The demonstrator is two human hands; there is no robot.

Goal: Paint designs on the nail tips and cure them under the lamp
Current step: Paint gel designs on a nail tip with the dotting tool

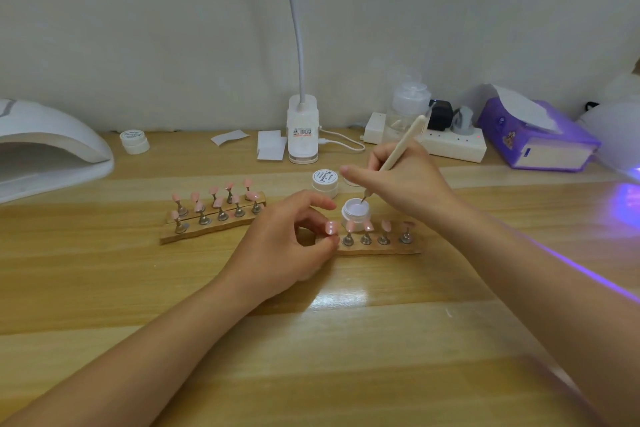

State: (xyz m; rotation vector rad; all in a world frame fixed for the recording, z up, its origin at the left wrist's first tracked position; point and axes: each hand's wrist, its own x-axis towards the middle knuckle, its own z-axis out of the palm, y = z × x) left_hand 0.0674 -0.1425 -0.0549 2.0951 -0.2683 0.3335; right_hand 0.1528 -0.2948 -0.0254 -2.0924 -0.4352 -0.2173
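1. Head view: the right hand (401, 180) pinches a slim cream-coloured nail-art brush (401, 146) in a pen hold, fingers closed narrowly round the shaft. The bristle tip sits just below the grip, in or at the surface of the small open white gel pot (354, 211); contact cannot be confirmed.
2. The left hand (287, 246) is curled, thumb and forefinger closed narrowly on the pink nail tip on its metal stand (331, 228). That tip sits at the left end of the near wooden holder strip (381, 248), just left of and below the brush grip.
3. Judged step: loading the brush. To do it well, take only a small bead of gel, wipe excess on the pot rim, and keep the left-hand hold steady so the stand does not tilt.
4. The far wooden strips of pink tips (214, 211) lie well left of both grips, untouched.
5. The white arched curing lamp (52, 146) stands far left of the grips.
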